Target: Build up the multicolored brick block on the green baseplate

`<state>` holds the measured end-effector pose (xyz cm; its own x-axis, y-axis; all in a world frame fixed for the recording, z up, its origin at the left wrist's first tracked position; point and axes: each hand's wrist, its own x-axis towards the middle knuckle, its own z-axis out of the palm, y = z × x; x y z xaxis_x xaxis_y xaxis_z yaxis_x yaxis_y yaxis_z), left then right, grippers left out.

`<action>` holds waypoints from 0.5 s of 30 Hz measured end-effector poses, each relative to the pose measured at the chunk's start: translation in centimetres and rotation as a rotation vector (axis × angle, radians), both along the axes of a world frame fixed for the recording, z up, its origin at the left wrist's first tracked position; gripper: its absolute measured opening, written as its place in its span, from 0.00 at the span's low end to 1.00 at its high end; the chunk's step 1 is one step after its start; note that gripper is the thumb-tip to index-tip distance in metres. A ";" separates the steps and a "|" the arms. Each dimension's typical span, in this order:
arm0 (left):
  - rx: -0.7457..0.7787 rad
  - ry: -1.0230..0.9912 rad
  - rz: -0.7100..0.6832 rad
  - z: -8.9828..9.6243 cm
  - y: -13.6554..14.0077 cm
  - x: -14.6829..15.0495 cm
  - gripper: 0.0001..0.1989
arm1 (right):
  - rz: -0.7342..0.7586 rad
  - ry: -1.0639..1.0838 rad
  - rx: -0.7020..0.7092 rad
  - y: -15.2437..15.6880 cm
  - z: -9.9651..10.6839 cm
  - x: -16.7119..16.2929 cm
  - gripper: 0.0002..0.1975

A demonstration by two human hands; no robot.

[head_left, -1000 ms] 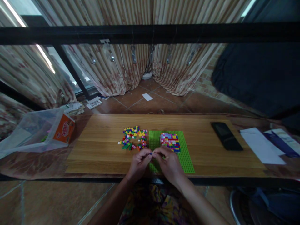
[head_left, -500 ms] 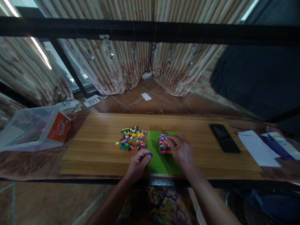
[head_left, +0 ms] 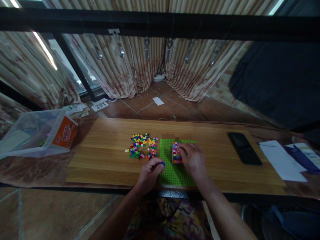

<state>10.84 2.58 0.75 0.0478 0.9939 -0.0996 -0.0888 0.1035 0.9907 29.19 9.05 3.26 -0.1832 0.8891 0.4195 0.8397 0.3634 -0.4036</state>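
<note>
A green studded baseplate point(head_left: 167, 176) lies on the wooden board, and on it stands a block built of many small coloured bricks point(head_left: 176, 154). My left hand point(head_left: 150, 170) is closed in a pinch on a small blue brick point(head_left: 162, 164), over the plate's left edge. Over the right side of the brick block is my right hand point(head_left: 193, 159), its thumb and forefinger together at the block's top. Anything between those fingertips is hidden, and the hand covers part of the block. Loose small bricks point(head_left: 136, 145) in many colours lie left of the plate.
A clear plastic bin point(head_left: 30, 133) with an orange label stands at the far left. On the right lie a black phone point(head_left: 244, 148) and white papers point(head_left: 281, 163). The wooden board point(head_left: 100, 160) ends at a dark front edge close to my body.
The whole view has shifted slightly. My right fingertips have stayed at the top of the brick block, and my left hand still holds the blue brick.
</note>
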 end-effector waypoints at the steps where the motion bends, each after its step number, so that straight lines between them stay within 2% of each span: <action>1: 0.002 0.002 -0.002 0.0 0.0 0.0 0.10 | -0.007 0.003 -0.001 0.0 0.0 -0.1 0.13; 15: 0.021 0.025 -0.027 0.0 0.0 -0.1 0.08 | -0.057 0.133 -0.031 -0.7 0.2 0.5 0.13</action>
